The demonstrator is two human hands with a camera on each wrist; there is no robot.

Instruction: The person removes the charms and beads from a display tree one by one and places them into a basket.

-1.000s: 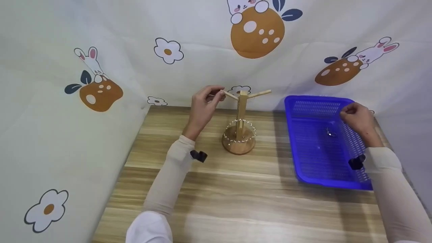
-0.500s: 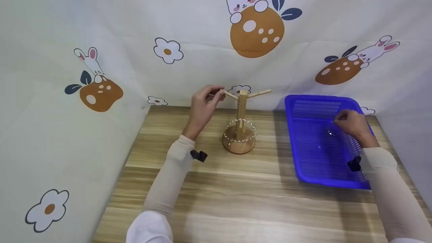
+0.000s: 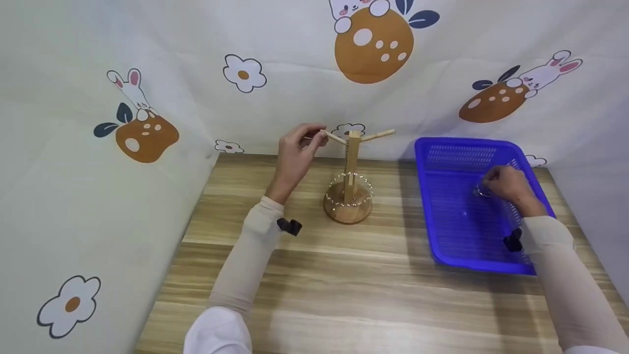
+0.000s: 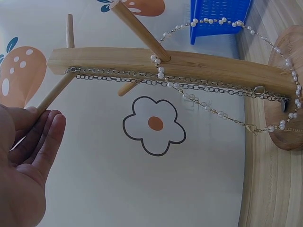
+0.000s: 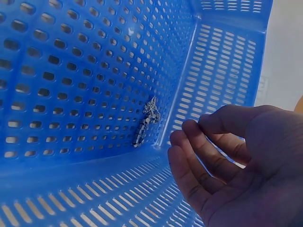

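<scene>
My left hand [image 3: 295,152] pinches the end of an upper peg on a wooden jewelry stand [image 3: 353,160]. In the left wrist view, a silver chain necklace [image 4: 109,72] hangs from that peg along the post. A white-beaded necklace [image 4: 220,114] hangs from another peg and loops down over the round base [image 4: 279,109]. Inside the blue basket, my right hand [image 3: 508,184] is lowered over a small silver chain piece [image 5: 140,131]. In the right wrist view its bent fingers [image 5: 208,151] stand apart from that piece, with nothing visible between them.
The blue plastic basket [image 3: 423,196] with perforated walls stands on the right of the wooden table [image 3: 344,295]. Patterned cloth [image 3: 295,103] rises behind the stand and along the left side. Other bare pegs [image 3: 381,135] stick out from the post.
My right hand has moved down and leftward inside the basket, toward the silver chain piece. The left hand has stayed on the peg, and the stand has not moved.
</scene>
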